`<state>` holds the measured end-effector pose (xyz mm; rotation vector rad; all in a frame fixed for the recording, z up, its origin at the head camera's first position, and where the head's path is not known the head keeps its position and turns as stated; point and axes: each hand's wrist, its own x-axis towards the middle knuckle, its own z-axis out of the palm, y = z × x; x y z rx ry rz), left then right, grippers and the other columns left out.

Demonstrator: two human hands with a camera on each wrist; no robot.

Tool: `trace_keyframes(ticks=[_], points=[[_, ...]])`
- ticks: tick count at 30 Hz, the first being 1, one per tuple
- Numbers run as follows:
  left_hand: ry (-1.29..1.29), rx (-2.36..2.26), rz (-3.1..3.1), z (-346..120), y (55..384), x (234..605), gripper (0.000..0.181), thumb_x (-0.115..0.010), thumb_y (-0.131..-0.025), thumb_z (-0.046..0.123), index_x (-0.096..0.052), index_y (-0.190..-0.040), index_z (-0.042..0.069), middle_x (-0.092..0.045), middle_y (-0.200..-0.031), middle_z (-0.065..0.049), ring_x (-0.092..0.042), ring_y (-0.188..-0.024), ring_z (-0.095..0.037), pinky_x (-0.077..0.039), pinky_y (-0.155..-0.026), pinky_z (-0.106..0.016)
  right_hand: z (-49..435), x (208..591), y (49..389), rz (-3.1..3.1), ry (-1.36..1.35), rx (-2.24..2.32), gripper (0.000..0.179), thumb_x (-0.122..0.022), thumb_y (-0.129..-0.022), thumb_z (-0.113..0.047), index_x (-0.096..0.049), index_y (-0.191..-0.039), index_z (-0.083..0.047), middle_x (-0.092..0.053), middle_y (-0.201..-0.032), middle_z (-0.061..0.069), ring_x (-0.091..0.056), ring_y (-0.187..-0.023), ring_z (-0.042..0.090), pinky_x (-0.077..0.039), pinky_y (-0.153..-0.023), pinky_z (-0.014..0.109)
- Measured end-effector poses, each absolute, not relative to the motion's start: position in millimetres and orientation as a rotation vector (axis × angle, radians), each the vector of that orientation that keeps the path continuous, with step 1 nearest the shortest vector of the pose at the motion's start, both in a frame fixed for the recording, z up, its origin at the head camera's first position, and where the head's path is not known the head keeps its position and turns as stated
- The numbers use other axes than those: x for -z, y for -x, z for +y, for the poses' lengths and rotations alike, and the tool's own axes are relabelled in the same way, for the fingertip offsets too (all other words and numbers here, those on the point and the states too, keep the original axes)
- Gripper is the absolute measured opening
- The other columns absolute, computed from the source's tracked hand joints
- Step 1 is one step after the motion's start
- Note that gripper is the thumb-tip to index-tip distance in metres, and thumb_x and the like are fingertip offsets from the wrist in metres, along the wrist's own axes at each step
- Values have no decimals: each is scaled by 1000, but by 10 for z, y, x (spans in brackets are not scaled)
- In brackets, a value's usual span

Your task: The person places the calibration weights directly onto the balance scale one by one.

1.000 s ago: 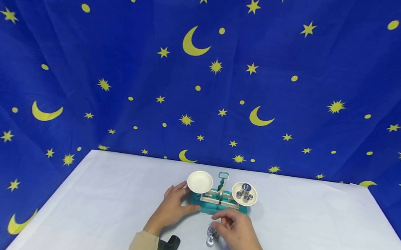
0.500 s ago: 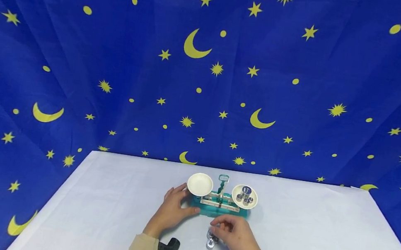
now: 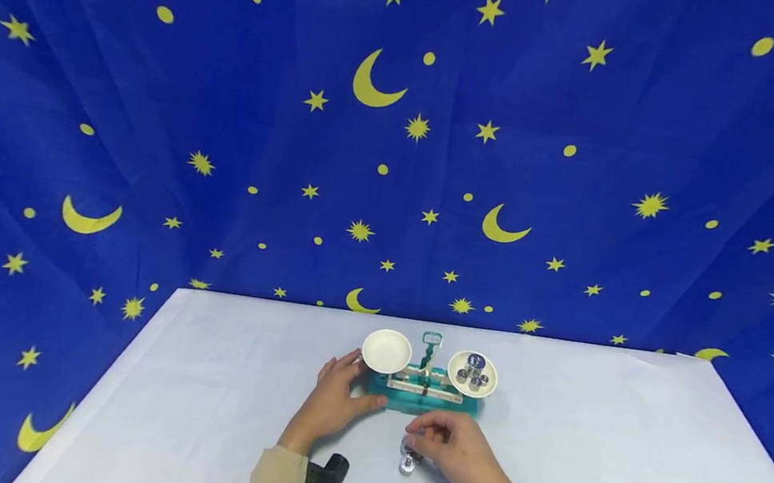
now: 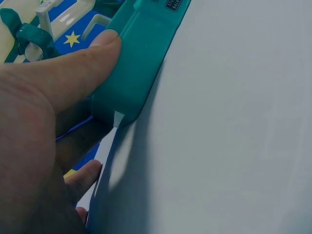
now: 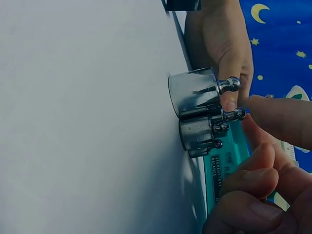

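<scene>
A small teal balance scale [image 3: 403,402] with two white pans stands on the white table. My left hand [image 3: 332,402] grips the left end of its base [image 4: 134,73], thumb on top and fingers around the side. Just in front of the scale, a cluster of silver knobbed weights [image 5: 195,92] stands on the table. My right hand [image 3: 462,452] is held over them, thumb and forefinger apart close to the knobs and the other fingers curled. Nothing shows held between its fingertips. In the head view this hand partly covers the weights [image 3: 407,465].
The left pan [image 3: 386,352] holds nothing. On the right pan [image 3: 491,380] sit one big weight [image 3: 476,363] and several small ones. A blue cloth with yellow stars and moons hangs behind the table [image 3: 623,448]. Black wrist straps [image 3: 328,473] extend from the sleeves.
The right hand has shifted very slightly over the weights. The left hand, scale and weights look the same, apart from a slight shift of the head view.
</scene>
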<state>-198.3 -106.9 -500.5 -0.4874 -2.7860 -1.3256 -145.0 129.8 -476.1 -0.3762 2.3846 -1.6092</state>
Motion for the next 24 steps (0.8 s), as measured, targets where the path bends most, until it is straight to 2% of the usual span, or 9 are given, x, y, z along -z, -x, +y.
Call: trace_keyframes(ticks=[24], points=[[493, 1331, -2776, -1064, 1973, 4966, 69, -80, -84, 37, -58, -138, 1, -52, -146, -20, -36, -144, -39, -10, -119, -66, 1331, 4792, 1475, 2346, 448, 1564, 15, -78, -85, -16, -77, -98, -8, -58, -73, -2, -49, -63, 6, -40, -53, 19]])
